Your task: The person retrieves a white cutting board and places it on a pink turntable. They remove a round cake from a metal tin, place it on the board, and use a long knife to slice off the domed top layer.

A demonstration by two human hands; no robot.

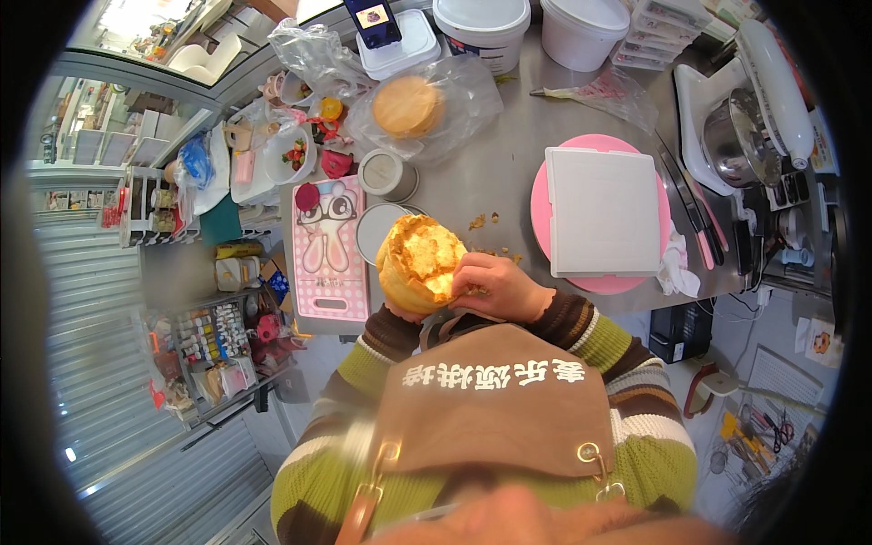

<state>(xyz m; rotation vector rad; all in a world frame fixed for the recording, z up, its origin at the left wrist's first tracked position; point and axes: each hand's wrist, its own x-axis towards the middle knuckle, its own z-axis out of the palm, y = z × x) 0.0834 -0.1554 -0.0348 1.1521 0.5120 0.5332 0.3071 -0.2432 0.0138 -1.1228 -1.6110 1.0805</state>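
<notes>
A round yellow sponge cake (409, 259) with a rough, torn top is held up at the table's front edge. My left hand (411, 313) supports it from underneath, mostly hidden behind the cake. My right hand (501, 286) has its fingers closed at the cake's right rim, and what lies between the fingertips is hidden. Brown crumbs (478, 222) are scattered on the metal table just beyond. Left of the cake lie a round grey disc (371, 238) and a pink cutting board (329, 259) with a rabbit picture.
A pink turntable (542, 213) carrying a flat white square box (602, 213) stands to the right. Long knife-like tools (695, 209) lie beside it, before a stand mixer (745, 136). Farther back are another sponge cake (408, 106) on plastic, a tin (389, 173) and white tubs (483, 32).
</notes>
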